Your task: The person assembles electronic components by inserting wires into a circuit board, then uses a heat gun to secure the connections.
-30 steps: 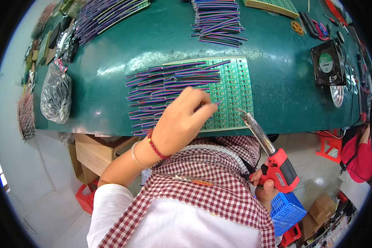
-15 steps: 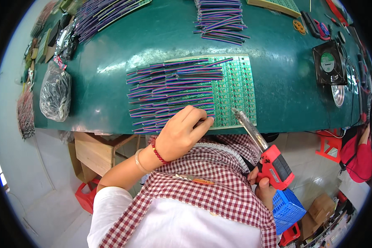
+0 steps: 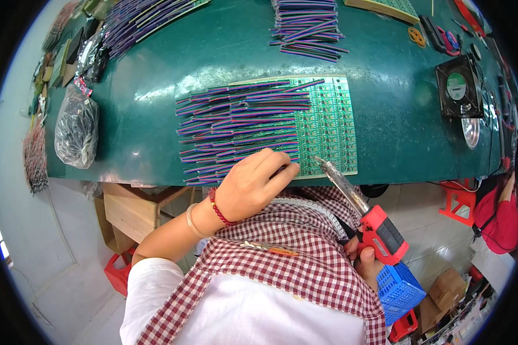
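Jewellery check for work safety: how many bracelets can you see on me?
2: a dark red beaded bracelet at the wrist of your left hand, and a pale smooth bangle slightly farther up that forearm. Others may be hidden past your right hand.

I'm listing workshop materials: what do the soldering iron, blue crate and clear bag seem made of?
Soldering iron: stained metal barrel, by its grey glint; smooth red-and-black handle, probably plastic, by its even colour.
Blue crate: likely satin moulded plastic, by its regular lattice.
Clear bag: apparently thin, glossy plastic film, by its creases and see-through look.
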The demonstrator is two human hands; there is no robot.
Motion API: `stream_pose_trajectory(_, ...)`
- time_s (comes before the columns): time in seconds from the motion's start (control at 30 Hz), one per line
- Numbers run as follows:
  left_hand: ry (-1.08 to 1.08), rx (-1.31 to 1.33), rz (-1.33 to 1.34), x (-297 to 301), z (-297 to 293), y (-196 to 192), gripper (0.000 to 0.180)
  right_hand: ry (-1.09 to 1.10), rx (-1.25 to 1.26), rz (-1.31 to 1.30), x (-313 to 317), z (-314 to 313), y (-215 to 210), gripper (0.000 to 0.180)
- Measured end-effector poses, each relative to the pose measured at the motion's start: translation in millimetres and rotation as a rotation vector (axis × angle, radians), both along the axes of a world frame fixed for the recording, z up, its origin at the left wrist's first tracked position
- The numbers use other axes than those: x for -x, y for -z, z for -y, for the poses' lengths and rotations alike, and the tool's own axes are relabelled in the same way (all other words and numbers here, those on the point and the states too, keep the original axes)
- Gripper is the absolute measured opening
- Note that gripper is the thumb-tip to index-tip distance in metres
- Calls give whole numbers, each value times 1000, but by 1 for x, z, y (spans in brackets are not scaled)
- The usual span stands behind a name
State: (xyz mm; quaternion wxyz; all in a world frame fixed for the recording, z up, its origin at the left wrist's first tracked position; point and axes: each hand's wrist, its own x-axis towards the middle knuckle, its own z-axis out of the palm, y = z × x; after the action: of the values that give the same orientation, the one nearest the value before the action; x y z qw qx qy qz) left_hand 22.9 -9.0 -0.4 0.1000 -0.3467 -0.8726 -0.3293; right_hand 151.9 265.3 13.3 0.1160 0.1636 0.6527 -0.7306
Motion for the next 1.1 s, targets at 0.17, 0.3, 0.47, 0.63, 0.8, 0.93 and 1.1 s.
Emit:
stream_pose_trajectory(0.17,15,16,-4,1,0,3,29,-74,-103,25,0,0,-4,49)
stream_pose_trajectory(0.3,24,17,-6,2,1,4,29,-107,-105,40,2,2,-4,44)
stream_pose_trajectory(0.47,20,11,-8,2,1,5,29,-149,-152,11,3,-2,0,44)
stream_pose_trajectory(0.63,23,-17,-18,4,0,7,29,-141,-163,-39,2,-1,3,44)
stream_pose_trajectory(0.8,28,-21,8,3,2,7,28,-57,-115,-13,-4,0,4,43)
stream_pose_trajectory(0.93,31,-26,7,4,2,9,28,-98,-117,-36,-1,0,4,41)
stream_pose_trajectory(1.1,29,-22,16,3,2,8,27,-195,-205,-7,5,-4,0,42)
